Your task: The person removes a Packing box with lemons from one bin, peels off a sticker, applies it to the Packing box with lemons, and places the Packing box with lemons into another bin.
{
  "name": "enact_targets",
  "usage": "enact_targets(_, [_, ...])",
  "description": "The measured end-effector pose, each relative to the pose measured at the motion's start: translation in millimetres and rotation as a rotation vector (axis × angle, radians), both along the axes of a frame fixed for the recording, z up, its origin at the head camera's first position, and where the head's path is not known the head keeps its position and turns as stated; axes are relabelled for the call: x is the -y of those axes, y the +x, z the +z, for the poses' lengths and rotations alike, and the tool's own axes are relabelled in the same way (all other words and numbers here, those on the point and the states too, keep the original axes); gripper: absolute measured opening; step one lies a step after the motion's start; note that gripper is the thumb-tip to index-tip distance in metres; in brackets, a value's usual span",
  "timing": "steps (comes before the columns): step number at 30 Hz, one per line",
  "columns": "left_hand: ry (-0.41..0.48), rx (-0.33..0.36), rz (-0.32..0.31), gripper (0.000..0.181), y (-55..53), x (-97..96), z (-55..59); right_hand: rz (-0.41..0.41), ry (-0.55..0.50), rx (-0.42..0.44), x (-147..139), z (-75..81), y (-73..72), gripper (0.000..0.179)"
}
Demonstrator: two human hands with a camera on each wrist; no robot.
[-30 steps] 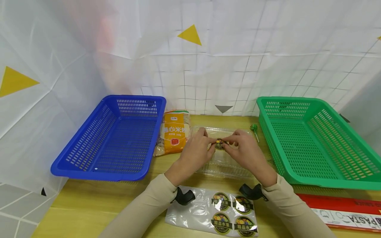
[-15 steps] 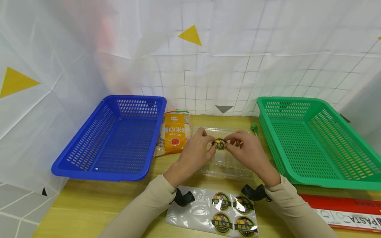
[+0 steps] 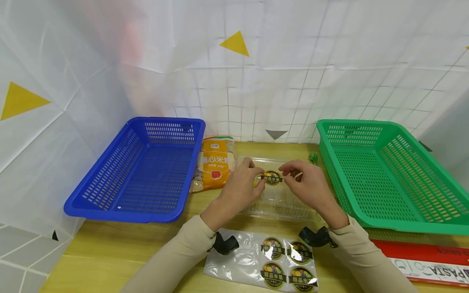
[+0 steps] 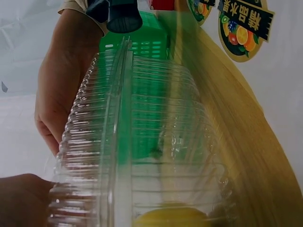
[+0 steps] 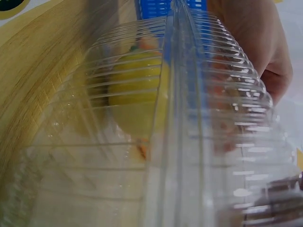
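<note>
Fingertips of the right hand (image 3: 307, 183) have drawn back a little from the round fruit sticker (image 3: 272, 178) since a second ago, so more of its printed band shows; the left hand (image 3: 239, 183) has hardly shifted. The sticker lies on top of the clear plastic container (image 3: 278, 208), near the middle of its lid. Over the container's left part, the left hand is bent, its index finger and thumb parted at the sticker's left edge; whether they touch it I cannot tell. Over the container's right part, the right hand is loosely curled, finger and thumb a small gap apart just beyond the sticker's right edge, with nothing held.

Inside the container sits a yellow, rounded item (image 5: 137, 90), seen through the ribbed wall in the right wrist view. Just left of the container stands an orange bag (image 3: 216, 162) marked 350g, and beyond that a blue basket (image 3: 150, 175). Right of the container are a green lollipop (image 3: 313, 158), near its far corner, and a green basket (image 3: 381, 175). On the worktop (image 3: 110, 248) in front of the container lies a glossy backing sheet (image 3: 234, 260), four round stickers (image 3: 273, 275) on its right half. Farther to the container's right front is a red and white box (image 3: 432, 266) lettered PASTA.
</note>
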State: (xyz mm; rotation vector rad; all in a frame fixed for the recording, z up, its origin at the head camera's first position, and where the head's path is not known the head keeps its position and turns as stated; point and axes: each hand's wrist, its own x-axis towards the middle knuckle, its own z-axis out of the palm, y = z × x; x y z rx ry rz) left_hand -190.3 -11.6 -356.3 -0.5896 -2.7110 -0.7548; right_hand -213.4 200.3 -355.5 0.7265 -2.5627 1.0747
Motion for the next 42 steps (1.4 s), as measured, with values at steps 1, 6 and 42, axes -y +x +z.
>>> enact_targets(1, [0.0,-0.002,-0.002,0.022,-0.1,0.1,-0.2,-0.002,-0.003,0.001,-0.1,0.2,0.0,0.02])
enact_targets(6, [-0.003,-0.021,-0.011,0.022,-0.6,0.5,-0.8,-0.005,-0.018,0.004,-0.2,0.1,-0.1,0.021])
enact_targets(42, [0.048,0.029,-0.028,0.021,1.4,3.3,3.4,0.005,-0.094,0.082,0.4,2.7,0.5,0.019])
